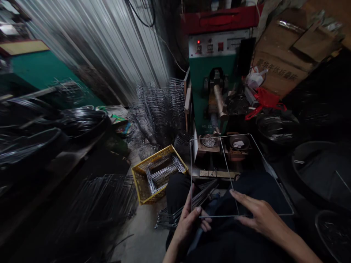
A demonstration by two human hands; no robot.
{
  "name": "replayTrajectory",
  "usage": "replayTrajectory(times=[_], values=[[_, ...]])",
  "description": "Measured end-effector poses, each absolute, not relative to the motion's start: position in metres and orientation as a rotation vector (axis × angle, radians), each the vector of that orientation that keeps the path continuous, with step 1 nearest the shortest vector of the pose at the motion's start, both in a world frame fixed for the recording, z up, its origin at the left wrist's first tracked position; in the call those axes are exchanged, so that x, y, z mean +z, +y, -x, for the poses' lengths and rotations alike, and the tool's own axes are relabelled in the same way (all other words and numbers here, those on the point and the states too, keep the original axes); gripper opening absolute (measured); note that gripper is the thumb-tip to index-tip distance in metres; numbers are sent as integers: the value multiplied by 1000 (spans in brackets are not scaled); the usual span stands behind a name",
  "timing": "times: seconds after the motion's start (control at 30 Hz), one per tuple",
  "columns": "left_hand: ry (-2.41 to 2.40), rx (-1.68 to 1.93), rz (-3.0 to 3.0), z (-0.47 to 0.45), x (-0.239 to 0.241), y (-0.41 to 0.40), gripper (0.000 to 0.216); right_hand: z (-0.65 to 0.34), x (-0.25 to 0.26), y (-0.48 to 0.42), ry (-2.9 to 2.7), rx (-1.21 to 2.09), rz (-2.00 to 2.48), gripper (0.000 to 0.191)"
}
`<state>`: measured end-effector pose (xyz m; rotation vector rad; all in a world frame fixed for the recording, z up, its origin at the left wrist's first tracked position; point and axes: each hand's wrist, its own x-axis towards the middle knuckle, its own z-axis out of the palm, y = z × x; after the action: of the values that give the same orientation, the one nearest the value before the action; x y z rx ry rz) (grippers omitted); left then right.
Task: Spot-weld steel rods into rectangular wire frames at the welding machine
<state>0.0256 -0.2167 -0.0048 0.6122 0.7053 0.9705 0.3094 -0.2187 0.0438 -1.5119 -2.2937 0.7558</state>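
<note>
I hold a thin rectangular wire frame (222, 160) out over my lap, its far end reaching toward the green welding machine (211, 69). My left hand (190, 221) pinches the frame's near left corner, fingers closed around the wire. My right hand (257, 215) grips the near edge, with the index finger lying along a cross wire. Under my left hand a bundle of similar wire pieces (186, 206) rests on my knee.
A yellow plastic crate (139, 179) with bent wire frames sits on the floor at my left. Stacks of round wire baskets (161, 109) stand by the corrugated wall. Dark wire racks (104, 201), black tubs (320, 171) and cardboard boxes (285, 51) surround me.
</note>
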Motion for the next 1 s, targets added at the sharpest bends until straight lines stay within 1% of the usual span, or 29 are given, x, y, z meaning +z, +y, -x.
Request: replayTrajectory(times=[0.27,0.43,0.6,0.77,0.93,1.0], values=[[716,990,-629,-28,1,-218,84,-312,49,-215,-2290,740,1469,73],[683,986,-632,-30,1,-213,89,-314,50,-212,-2297,712,1474,75],[726,1000,-631,-34,6,-208,84,-315,52,-207,-2296,707,1465,74],[740,999,-627,-33,15,-208,88,-314,52,-204,-2280,749,1446,72],[772,976,-622,-34,27,-211,88,-313,60,-206,-2246,802,1487,80],[791,978,-629,-36,32,-212,87,-313,65,-206,-2226,817,1502,79]])
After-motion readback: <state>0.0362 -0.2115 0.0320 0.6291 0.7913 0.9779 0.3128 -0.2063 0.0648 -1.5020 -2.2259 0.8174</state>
